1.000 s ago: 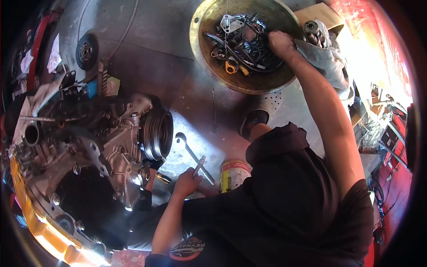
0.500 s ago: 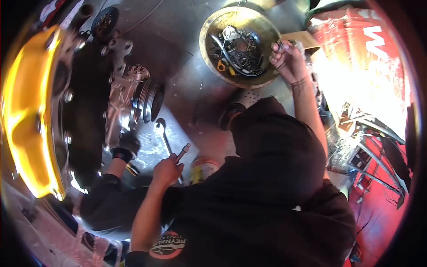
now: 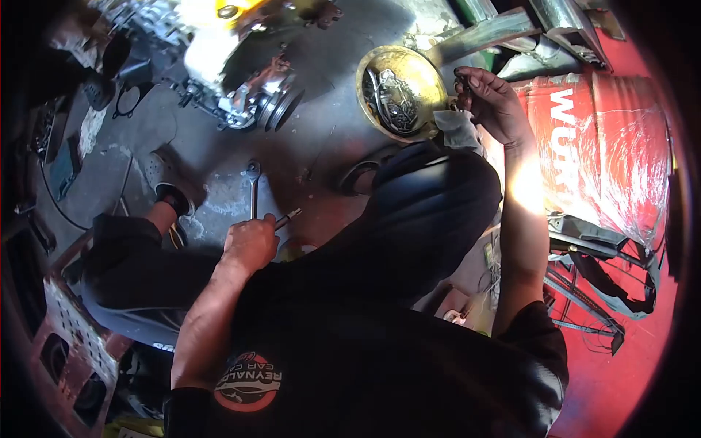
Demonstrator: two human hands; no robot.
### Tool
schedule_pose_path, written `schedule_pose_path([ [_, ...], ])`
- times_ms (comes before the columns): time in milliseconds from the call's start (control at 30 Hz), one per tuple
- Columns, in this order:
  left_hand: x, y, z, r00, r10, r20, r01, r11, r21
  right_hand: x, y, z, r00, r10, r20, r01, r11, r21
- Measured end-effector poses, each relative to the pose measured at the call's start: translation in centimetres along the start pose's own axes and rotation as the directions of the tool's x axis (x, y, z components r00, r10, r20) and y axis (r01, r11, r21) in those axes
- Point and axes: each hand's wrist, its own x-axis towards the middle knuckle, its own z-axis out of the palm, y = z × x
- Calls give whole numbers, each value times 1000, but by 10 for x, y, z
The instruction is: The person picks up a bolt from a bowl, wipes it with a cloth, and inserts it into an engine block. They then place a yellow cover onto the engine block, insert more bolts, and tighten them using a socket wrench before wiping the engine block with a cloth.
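The small dark part [image 3: 461,77] in the right hand [image 3: 496,102] is too small to identify.

Left hand [image 3: 250,243] around metal tool [image 3: 287,217]

We log: extension bar [image 3: 287,217] in left hand [image 3: 250,241], wrench [image 3: 253,186] on floor [image 3: 321,150] just beyond; bowl [image 3: 428,76] beside right hand [image 3: 493,102].

thin metal tool [image 3: 288,217] in left hand [image 3: 250,242]
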Motion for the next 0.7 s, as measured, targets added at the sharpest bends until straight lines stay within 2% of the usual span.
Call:
schedule_pose_path([
  [67, -10, -5, 3, 1000, 1, -22, -1, 1000, -6, 6, -18, 21, 998, 45, 49, -37, 988, -148],
  [100, -14, -7, 3, 1000, 2, -31, -3, 1000, -11, 10, -24, 35, 991, 57, 117, -41, 990, -138],
  [300, -33, -10, -1, 994, -13, -105, 13, 1000, -5, 29, -3, 85, 981, 5, 192, 21, 991, -132],
  [333, -36, -9, -3, 994, -16, -111, 15, 1000, -10, 30, 7, 94, 981, -42, 192, 64, 992, -106],
  [400, -41, -7, -3, 993, -28, -115, 26, 999, -23, 32, 28, 108, 997, -42, 65, 50, 991, -127],
  [467, -39, -9, 7, 993, -5, -118, 4, 1000, -15, 26, 53, 131, 998, -1, -64, -2, 999, -50],
  [533, -41, -9, 13, 992, 3, -128, -4, 1000, -4, 30, 85, 133, 998, 26, -53, -39, 960, -276],
  [567, -44, -8, 16, 991, 0, -130, 0, 1000, -2, 28, 100, 135, 998, 33, -53, -45, 968, -249],
  [667, -47, -1, 23, 994, -16, -110, 18, 1000, 16, 25, 134, 144, 994, -36, -104, -2, 938, -348],
  [700, -48, 1, 24, 995, -20, -102, 23, 999, 27, 27, 144, 146, 990, -7, -139, -47, 920, -388],
])
